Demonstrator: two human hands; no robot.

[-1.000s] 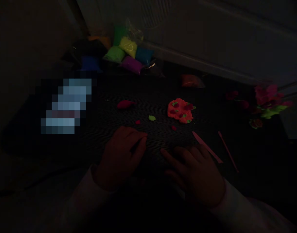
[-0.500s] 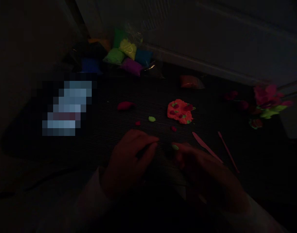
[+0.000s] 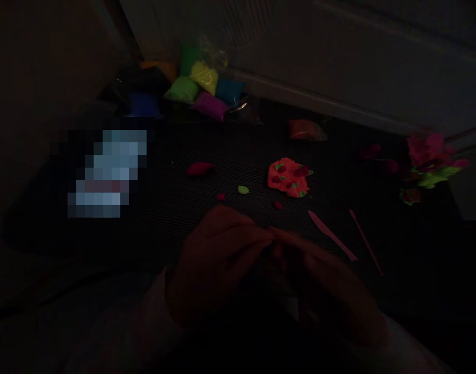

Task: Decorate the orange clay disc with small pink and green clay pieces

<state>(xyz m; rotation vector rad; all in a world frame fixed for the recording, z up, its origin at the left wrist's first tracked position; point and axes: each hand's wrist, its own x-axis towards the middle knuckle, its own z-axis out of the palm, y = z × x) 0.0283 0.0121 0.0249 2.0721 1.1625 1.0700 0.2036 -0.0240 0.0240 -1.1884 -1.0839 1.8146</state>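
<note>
My left hand (image 3: 218,259) is closed in a pinch, its fingertips meeting those of my right hand (image 3: 323,275), which is also closed. A small piece of green clay is between the fingertips, almost wholly covered, with only a pale speck showing. Just beyond the hands lie a flat green clay oval (image 3: 243,190) and two small red clay bits, one on the left (image 3: 221,197) and one on the right (image 3: 277,205). An orange clay slab (image 3: 286,182) with red and green pieces on it lies farther back. A pointed red clay lump (image 3: 201,169) is to its left.
A pink clay knife (image 3: 331,234) and a thin pink stick tool (image 3: 366,241) lie at the right. Bags of coloured clay (image 3: 204,78) are heaped at the back, an orange bag (image 3: 306,130) apart. Pink clay flowers (image 3: 432,156) stand far right; a blurred bright screen (image 3: 113,166) is left.
My left hand has moved right until its fingertips meet my right hand's. The green clay piece, seen earlier at my right fingertips, is now mostly hidden. The table items have stayed put.
</note>
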